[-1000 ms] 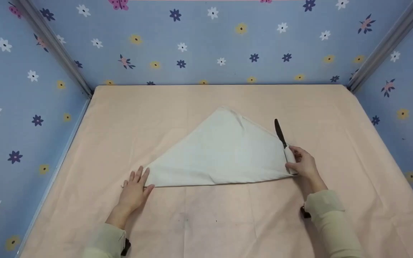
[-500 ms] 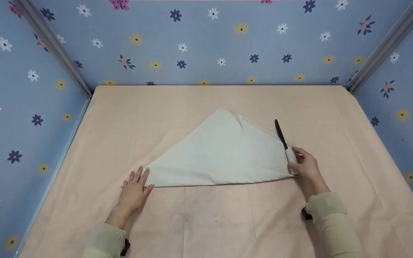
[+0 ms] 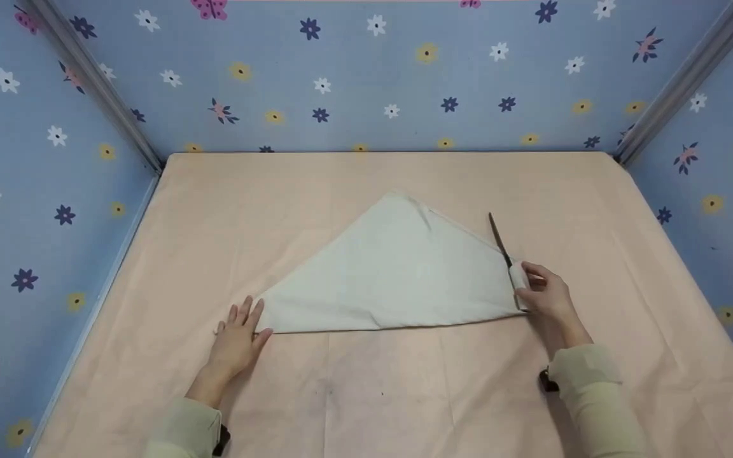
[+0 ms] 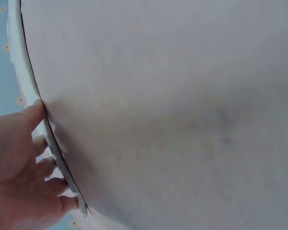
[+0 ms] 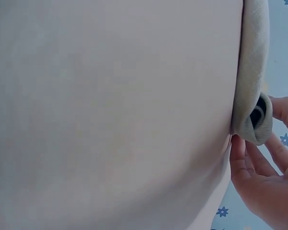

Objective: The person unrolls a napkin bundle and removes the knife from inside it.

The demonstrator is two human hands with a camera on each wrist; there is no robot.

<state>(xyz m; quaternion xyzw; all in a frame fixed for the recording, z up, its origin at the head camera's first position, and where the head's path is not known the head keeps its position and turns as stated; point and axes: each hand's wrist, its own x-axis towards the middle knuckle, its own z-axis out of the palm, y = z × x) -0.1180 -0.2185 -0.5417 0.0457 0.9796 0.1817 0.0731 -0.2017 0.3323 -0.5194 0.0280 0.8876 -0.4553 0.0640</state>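
Note:
A pale napkin (image 3: 373, 273) lies folded into a wide triangle, its peak pointing away and its long edge toward me. At its right end the cloth is wrapped in a small roll (image 3: 518, 280) around a dark table knife (image 3: 499, 236). The blade sticks out at the far end, while the cloth hides most of the handle. My right hand (image 3: 548, 296) grips this roll between thumb and fingers. In the right wrist view, the dark handle end (image 5: 257, 115) shows inside the roll. My left hand (image 3: 233, 340) rests with extended fingers on the napkin's left corner.
A peach cloth (image 3: 385, 394) with creases covers the table. Blue flowered panels (image 3: 366, 76) stand along the back and both sides, with grey posts (image 3: 93, 83) at the back corners.
My right hand has shifted slightly right with the roll and the knife. The blade has turned and now shows thinner, more edge-on. My left hand has stayed in place.

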